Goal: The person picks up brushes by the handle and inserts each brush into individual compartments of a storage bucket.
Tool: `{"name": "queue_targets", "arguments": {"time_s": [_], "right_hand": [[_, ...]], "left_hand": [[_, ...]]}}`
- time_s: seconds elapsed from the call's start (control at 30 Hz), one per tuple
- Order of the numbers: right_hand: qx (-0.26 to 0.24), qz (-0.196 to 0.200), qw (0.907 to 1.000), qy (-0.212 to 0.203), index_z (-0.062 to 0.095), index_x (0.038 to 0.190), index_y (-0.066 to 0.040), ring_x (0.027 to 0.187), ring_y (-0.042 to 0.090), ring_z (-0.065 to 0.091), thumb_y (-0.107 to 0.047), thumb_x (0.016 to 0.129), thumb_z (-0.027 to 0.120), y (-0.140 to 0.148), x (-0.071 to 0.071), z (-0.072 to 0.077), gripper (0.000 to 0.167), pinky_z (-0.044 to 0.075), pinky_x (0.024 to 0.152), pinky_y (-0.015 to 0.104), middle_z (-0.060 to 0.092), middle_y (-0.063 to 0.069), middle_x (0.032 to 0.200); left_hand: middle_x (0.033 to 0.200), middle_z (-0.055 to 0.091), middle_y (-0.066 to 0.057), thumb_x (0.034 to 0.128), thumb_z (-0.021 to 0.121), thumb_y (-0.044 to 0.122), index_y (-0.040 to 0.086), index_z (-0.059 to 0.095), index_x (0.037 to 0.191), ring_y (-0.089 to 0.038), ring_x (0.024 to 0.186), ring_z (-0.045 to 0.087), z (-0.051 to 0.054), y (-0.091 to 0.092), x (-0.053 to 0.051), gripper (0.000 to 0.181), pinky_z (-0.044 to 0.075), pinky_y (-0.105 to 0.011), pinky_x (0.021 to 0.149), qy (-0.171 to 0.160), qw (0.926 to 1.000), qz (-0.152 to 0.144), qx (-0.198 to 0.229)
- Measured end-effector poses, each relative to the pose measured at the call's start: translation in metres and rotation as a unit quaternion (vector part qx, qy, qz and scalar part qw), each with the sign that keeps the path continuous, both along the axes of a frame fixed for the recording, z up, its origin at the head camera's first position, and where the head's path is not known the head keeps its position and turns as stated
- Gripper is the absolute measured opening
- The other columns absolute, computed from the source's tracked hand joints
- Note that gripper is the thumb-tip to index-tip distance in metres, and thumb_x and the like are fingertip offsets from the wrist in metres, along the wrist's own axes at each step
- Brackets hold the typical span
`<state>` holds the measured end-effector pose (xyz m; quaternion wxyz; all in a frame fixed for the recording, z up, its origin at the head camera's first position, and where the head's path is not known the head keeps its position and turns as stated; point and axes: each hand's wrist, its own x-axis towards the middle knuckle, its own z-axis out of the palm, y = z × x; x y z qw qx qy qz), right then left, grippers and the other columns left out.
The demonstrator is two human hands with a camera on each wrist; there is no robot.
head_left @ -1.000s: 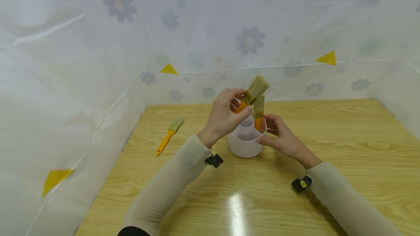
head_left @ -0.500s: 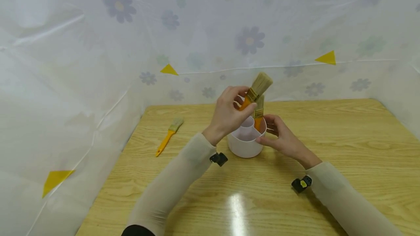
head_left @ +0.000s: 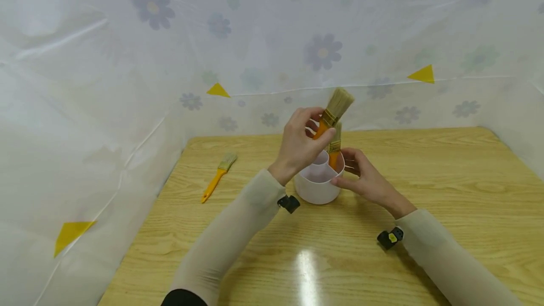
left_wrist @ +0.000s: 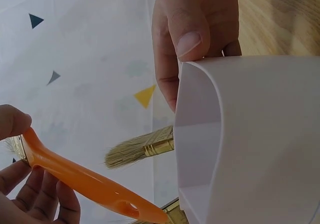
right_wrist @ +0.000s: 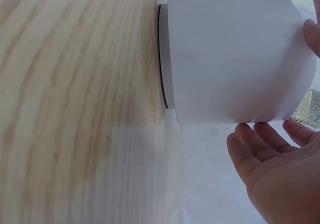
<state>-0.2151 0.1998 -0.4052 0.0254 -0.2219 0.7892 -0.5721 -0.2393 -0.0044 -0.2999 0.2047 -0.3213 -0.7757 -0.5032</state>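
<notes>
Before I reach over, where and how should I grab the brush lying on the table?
Pinch the handle near its middle, coming from above with your left hand once it's free of the other brush. The handle is slim and slants toward your near left, bristles pointing away, so thumb and fingers should close easily across it.

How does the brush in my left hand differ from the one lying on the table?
The held brush is gripped in your left hand, while the table brush lies untouched. The held brush tilts bristles-up above the tabletop; the table brush lies flat on it. Both have orange handles and pale bristles.
</notes>
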Motion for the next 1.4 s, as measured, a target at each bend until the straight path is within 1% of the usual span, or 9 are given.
{"name": "queue_targets", "arguments": {"time_s": [0.13,0.33,0.53,0.77,0.97,1.1,1.27,1.4], "right_hand": [[-0.001,-0.001,1.0000,0.000,0.026,0.145,-0.008,0.129,0.036,0.038,-0.016,0.086,0.072,0.000,0.000,0.000,0.075,0.028,0.105,0.058,0.036,0.014,0.141],[-0.003,0.002,1.0000,0.003,0.026,0.145,-0.007,0.129,0.037,0.037,-0.015,0.086,0.072,-0.001,0.000,-0.001,0.076,0.028,0.106,0.058,0.036,0.015,0.141],[-0.001,0.001,1.0000,0.003,0.026,0.144,-0.008,0.129,0.036,0.038,-0.015,0.086,0.073,-0.002,0.000,-0.001,0.075,0.028,0.106,0.058,0.036,0.014,0.141],[0.001,0.003,1.0000,-0.002,0.025,0.145,-0.008,0.130,0.037,0.037,-0.016,0.086,0.072,-0.001,0.000,0.000,0.076,0.028,0.105,0.059,0.035,0.014,0.142],[-0.001,0.003,1.0000,0.001,0.026,0.145,-0.009,0.130,0.037,0.037,-0.015,0.086,0.072,-0.002,0.001,0.000,0.075,0.028,0.105,0.059,0.035,0.014,0.142],[0.000,0.004,1.0000,-0.001,0.025,0.145,-0.009,0.130,0.037,0.036,-0.016,0.086,0.072,-0.002,0.001,0.001,0.076,0.028,0.105,0.059,0.035,0.014,0.143],[0.005,0.005,1.0000,-0.005,0.023,0.146,-0.008,0.131,0.038,0.035,-0.017,0.087,0.071,-0.002,0.002,0.002,0.077,0.028,0.105,0.059,0.033,0.015,0.144],[0.003,0.004,1.0000,-0.005,0.024,0.146,-0.008,0.131,0.038,0.035,-0.017,0.087,0.071,-0.001,0.002,0.002,0.076,0.027,0.106,0.059,0.033,0.015,0.144]], "left_hand": [[0.104,0.055,-0.008,0.0853,0.071,0.018,0.004,0.058,0.121,-0.016,0.082,0.057,-0.001,0.002,-0.001,0.041,0.052,-0.022,0.070,0.004,1.0000,0.007,0.004],[0.102,0.055,-0.009,0.0856,0.071,0.017,0.004,0.057,0.122,-0.018,0.083,0.056,-0.005,0.004,-0.004,0.041,0.053,-0.027,0.070,0.004,0.9998,0.011,0.016],[0.101,0.054,-0.009,0.0850,0.071,0.017,0.004,0.057,0.121,-0.019,0.083,0.056,-0.009,0.005,-0.006,0.041,0.053,-0.026,0.069,0.017,0.9994,0.019,0.022],[0.102,0.054,-0.008,0.0850,0.071,0.018,0.004,0.056,0.122,-0.016,0.082,0.055,-0.009,0.006,-0.008,0.042,0.052,-0.023,0.068,0.026,0.9989,0.026,0.030],[0.106,0.054,-0.007,0.0860,0.071,0.018,0.005,0.054,0.123,-0.014,0.083,0.054,-0.009,0.009,-0.008,0.042,0.052,-0.021,0.070,0.024,0.9990,0.028,0.027],[0.105,0.053,-0.008,0.0855,0.071,0.017,0.004,0.054,0.121,-0.016,0.082,0.055,-0.013,0.009,-0.008,0.041,0.053,-0.024,0.070,0.020,0.9989,0.031,0.027],[0.107,0.054,-0.008,0.0842,0.072,0.018,0.004,0.055,0.119,-0.017,0.080,0.056,-0.019,0.008,-0.006,0.042,0.053,-0.023,0.069,0.014,0.9990,0.038,0.020],[0.106,0.054,-0.009,0.0838,0.072,0.017,0.003,0.055,0.119,-0.017,0.079,0.056,-0.024,0.009,-0.004,0.041,0.052,-0.021,0.068,0.025,0.9989,0.038,0.012]]}}
